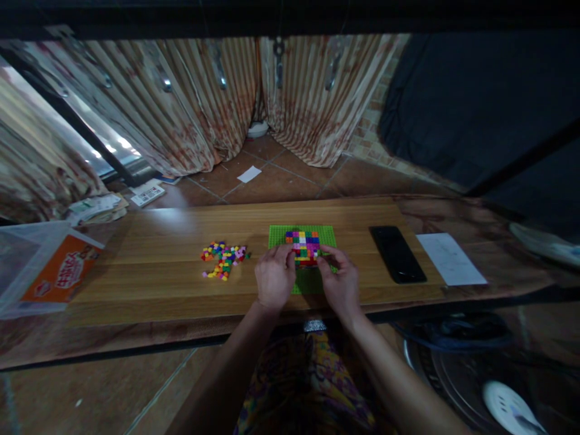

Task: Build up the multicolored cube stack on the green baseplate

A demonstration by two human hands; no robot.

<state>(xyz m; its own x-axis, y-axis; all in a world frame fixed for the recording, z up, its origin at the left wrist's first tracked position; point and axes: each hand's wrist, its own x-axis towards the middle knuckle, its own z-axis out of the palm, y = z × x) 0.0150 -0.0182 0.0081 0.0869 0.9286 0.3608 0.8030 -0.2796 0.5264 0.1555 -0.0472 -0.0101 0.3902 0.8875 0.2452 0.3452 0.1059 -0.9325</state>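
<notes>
A block of small multicoloured building bricks (302,240) sits on a green studded baseplate (307,283) in front of me. My left hand (275,275) is at the block's left front side, its fingers curled and closed against the bricks. On the opposite side, my right hand (341,281) has its thumb and fingers bent in against the right edge. Both sets of fingertips partly cover the front rows. Whether a single loose brick is between any fingers is too small to make out. Left of the baseplate lies a loose pile of mixed bricks (225,258).
The wooden board (172,302) carries the bricks and a black phone-like slab (397,254) at right. Beyond it lies a white paper sheet (452,258). A clear plastic bin (13,248) with an orange label stands at far left. Striped curtains (181,115) hang behind.
</notes>
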